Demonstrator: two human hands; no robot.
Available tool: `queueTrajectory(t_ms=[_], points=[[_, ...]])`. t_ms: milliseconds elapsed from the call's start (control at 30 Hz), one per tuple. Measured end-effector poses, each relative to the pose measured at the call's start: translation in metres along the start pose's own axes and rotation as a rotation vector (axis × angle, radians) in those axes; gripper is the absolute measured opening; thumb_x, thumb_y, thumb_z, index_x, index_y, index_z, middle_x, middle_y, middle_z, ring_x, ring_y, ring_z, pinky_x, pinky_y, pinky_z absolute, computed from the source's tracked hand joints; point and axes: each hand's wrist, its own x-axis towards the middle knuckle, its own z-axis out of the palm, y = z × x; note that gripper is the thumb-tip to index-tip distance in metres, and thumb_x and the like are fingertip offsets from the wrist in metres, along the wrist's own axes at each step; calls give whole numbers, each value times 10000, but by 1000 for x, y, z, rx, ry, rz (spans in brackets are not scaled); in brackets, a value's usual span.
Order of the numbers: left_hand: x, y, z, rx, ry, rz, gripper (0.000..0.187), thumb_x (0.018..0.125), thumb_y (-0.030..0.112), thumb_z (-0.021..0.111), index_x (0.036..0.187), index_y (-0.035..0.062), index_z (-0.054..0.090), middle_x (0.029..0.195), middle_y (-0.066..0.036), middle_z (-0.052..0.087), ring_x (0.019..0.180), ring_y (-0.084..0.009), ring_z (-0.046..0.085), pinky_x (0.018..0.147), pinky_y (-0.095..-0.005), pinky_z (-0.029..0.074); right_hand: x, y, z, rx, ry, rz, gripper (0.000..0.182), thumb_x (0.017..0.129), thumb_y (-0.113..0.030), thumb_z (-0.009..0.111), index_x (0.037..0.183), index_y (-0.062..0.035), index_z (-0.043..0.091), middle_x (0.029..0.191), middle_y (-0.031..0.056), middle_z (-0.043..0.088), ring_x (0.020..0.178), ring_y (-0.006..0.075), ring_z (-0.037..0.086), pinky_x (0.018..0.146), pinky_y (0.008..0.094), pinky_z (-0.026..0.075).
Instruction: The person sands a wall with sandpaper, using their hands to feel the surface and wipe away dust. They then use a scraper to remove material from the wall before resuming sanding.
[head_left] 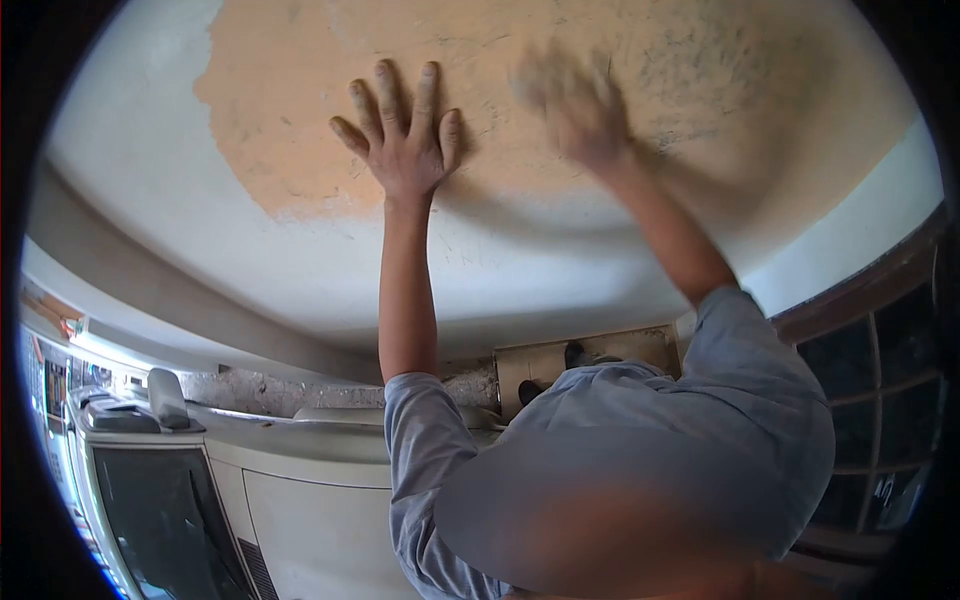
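My left hand (407,150) lies flat with its fingers spread on an orange-tan patch (280,110) of the pale wall (130,140). It holds nothing. To its right, my right hand (580,110) is over the same patch, its fingers smeared by motion. Whether anything is under or in that hand cannot be made out. Dark marks and scratches cover the patch around and to the right of the right hand.
At the lower left stands a pale vehicle (320,520) with a dark window. A dark-framed window (850,370) is at the right edge. Below the wall, dark shoes (530,390) show on a tiled floor (512,368).
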Motion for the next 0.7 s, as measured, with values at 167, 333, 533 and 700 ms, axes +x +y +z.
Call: queueTrajectory(t_ms=[167, 333, 533, 700], points=[[0, 3, 1, 14, 4, -8, 544, 976, 529, 336, 1363, 216, 554, 1504, -180, 365, 1452, -364, 188, 1160, -535, -69, 141, 75, -12, 105, 92, 272, 392, 926, -59, 489, 1312, -32, 552, 1368, 125, 551, 1309, 305, 469, 1104, 510, 314], [0, 2, 1, 8, 4, -23, 535, 973, 526, 346, 1362, 223, 554, 1502, -171, 372, 1454, -355, 187, 1162, -533, -59, -24, -18, 9, 153, -58, 210, 291, 959, -179, 478, 1183, -228, 656, 1366, -8, 564, 1289, 207, 499, 1140, 552, 227], [-3, 3, -3, -23, -32, -3, 536, 966, 519, 358, 1346, 206, 571, 1504, -171, 370, 1451, -356, 194, 1162, -531, -56, -92, -36, -9, 163, -98, 48, 198, 924, -183, 571, 1054, -217, 716, 1230, -80, 652, 1210, 117, 556, 1132, 441, 296], [1, 4, -1, -2, 32, 18, 553, 966, 503, 360, 1327, 150, 586, 1497, -200, 368, 1452, -364, 186, 1165, -513, -55, 99, 71, -20, 90, -235, 383, 357, 909, -59, 485, 1242, -83, 610, 1309, 83, 600, 1275, 240, 507, 1128, 476, 282]])
